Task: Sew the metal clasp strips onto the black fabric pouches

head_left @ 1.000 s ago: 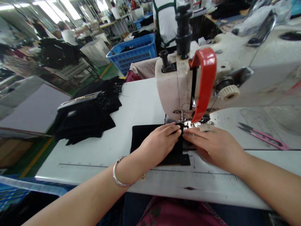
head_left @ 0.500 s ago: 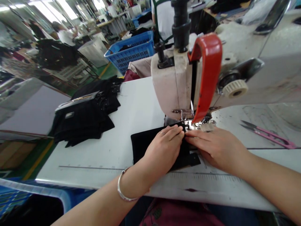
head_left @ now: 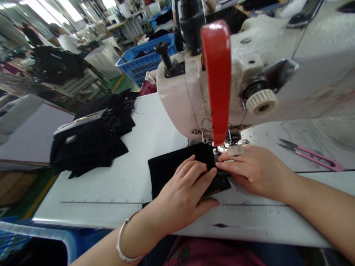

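A black fabric piece [head_left: 169, 166] lies on the white sewing table, its upper right corner at the presser foot of a sewing machine [head_left: 174, 99]. Flat on this fabric rests my left hand [head_left: 185, 188], fingers spread and thumb out toward me. My right hand [head_left: 255, 170] is at the fabric's right edge, close beside the presser foot. Its fingers are pressed together on that edge, with the thumb hidden beneath. A red guard [head_left: 217, 81] on the machine head hides part of the needle area.
Pink-handled thread snips [head_left: 318, 157] lie right of my right hand. A stack of black fabric pieces [head_left: 91, 147] sits at the table's left. Blue crates stand beyond the table [head_left: 146, 61] and at lower left [head_left: 70, 240]. People work in the background.
My left hand has slid back toward me and left, its fingers now spread apart. The right hand stays beside the presser foot. The view has shifted slightly, bringing the machine head closer.
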`<act>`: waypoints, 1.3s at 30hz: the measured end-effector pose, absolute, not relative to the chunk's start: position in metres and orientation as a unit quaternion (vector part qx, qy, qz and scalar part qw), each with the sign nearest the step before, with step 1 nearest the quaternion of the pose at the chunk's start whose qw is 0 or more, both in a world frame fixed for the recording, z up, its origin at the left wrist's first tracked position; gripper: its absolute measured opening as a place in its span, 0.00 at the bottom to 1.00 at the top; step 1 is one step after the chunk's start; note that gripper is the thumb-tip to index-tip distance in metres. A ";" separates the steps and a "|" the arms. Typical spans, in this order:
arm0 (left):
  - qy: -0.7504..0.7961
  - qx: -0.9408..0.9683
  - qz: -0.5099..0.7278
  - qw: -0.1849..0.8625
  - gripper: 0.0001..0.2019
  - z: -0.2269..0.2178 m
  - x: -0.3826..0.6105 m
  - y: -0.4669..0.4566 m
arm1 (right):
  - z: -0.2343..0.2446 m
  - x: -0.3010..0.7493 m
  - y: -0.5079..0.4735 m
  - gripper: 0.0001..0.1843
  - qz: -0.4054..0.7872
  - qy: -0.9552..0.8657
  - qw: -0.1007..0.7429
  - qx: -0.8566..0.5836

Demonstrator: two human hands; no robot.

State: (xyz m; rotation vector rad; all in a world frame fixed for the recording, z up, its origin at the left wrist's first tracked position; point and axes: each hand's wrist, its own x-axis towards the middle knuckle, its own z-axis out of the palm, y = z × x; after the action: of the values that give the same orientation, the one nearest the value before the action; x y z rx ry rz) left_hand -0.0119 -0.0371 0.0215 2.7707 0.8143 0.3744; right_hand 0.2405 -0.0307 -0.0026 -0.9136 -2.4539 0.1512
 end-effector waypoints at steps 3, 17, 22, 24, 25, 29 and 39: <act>0.265 0.949 0.134 0.103 0.23 0.022 -0.008 -0.038 | -0.003 0.238 -0.033 0.15 0.054 -0.908 0.242 -0.336; 0.304 0.929 0.160 0.139 0.22 0.008 -0.007 -0.048 | -0.009 0.233 -0.041 0.17 0.009 -0.903 0.225 -0.365; 0.293 0.931 0.176 0.130 0.21 0.007 -0.005 -0.030 | -0.009 0.234 -0.038 0.19 -0.032 -0.886 0.184 -0.424; 0.286 0.932 0.182 0.125 0.20 0.007 -0.004 -0.023 | -0.009 0.234 -0.038 0.21 -0.040 -0.886 0.171 -0.428; 0.285 0.932 0.185 0.122 0.20 0.006 -0.003 -0.019 | -0.009 0.234 -0.037 0.21 -0.042 -0.886 0.169 -0.429; 0.286 0.931 0.195 0.115 0.18 0.004 -0.001 -0.005 | -0.008 0.232 -0.036 0.18 -0.037 -0.883 0.169 -0.435; 0.277 0.935 0.200 0.092 0.20 -0.004 -0.002 0.016 | -0.011 0.243 -0.031 0.11 -0.040 -0.840 0.262 -0.474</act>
State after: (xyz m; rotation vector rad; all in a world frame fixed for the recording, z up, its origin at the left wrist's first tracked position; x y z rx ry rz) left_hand -0.0024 0.0158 -0.0041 2.7777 0.8230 0.5950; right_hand 0.2428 -0.0306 -0.0107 -1.2823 -2.2721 -0.1076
